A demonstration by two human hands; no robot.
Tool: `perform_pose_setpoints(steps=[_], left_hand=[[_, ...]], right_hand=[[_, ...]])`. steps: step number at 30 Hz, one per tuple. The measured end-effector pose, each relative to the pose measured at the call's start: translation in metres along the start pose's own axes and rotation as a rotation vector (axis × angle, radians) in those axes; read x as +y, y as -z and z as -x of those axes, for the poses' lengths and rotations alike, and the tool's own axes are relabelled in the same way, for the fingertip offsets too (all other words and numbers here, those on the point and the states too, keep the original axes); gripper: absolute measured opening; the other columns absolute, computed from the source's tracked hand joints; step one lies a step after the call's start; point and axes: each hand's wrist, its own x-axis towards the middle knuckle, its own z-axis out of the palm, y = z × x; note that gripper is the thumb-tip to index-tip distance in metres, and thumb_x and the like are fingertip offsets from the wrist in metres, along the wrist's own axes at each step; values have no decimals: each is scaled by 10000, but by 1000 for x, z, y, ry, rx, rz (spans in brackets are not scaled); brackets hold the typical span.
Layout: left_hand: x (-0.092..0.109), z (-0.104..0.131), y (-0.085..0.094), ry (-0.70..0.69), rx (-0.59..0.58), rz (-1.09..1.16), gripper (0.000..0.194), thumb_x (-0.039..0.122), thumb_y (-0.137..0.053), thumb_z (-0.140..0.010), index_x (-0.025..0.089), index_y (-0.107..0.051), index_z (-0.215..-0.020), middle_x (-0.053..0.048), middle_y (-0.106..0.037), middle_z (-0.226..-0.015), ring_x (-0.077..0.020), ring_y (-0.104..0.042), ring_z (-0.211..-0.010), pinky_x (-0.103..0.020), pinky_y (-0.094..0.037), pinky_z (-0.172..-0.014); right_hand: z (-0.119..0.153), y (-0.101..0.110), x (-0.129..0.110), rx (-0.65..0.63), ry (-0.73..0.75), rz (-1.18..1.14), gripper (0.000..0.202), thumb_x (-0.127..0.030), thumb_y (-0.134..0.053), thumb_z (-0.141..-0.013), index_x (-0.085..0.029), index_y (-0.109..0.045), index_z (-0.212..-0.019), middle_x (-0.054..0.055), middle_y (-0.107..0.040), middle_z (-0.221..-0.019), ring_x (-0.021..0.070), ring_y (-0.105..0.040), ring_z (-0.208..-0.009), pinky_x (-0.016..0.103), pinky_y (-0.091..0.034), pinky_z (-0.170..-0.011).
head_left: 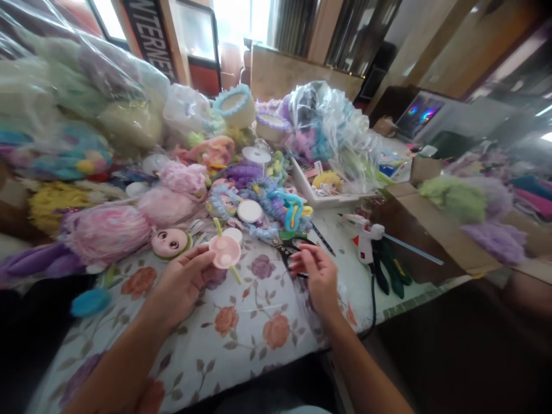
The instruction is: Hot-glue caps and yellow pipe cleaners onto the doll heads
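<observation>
My left hand [181,282] pinches a round pink disc [225,251] by its left edge, between thumb and fingers. The disc has shallow rounded hollows, and a thin yellow-green strip [236,275] shows above and below it. My right hand [317,279] is half curled with nothing visible between its fingers. Close by it are black-handled scissors [285,250], partly hidden; whether the fingers touch them I cannot tell. A doll face [171,243] with painted eyes and a green rim lies left of the disc. Just behind the disc is a small white round piece [235,234].
Plush yarn dolls [110,227] and fuzzy pieces are piled along the back. A white tray [332,201] stands behind my right hand. To the right lie a glue gun [366,244], green-handled pliers [390,267] and an open cardboard box [435,230]. Floral cloth [241,345] covers the table's front.
</observation>
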Motion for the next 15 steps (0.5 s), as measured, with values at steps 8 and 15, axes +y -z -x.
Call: perform_pose_setpoints(steps=[8,15], left_hand=[[3,-1,3,-14,35,131,276,198,-842,-607,155,-686,-830,27,-661,-742,-71,-607,-653,-136,-517,-577],[5,1,2,34,-64,180,130,193,-756,-720,133,-712,-827,-23,-688,-789,-92,-620,-695,-164,-527,-636]], right_hand=[[-33,136,1,685,322,510,287,-311,-644,-709,-172,-578,-952,119,-651,-959,272,-655,-923,506,-505,-907],[-24,118,3,891,539,488,320,-185,-647,-700,-252,-558,-1000,164,-609,-1091,293,-621,-978,482,-496,-877]])
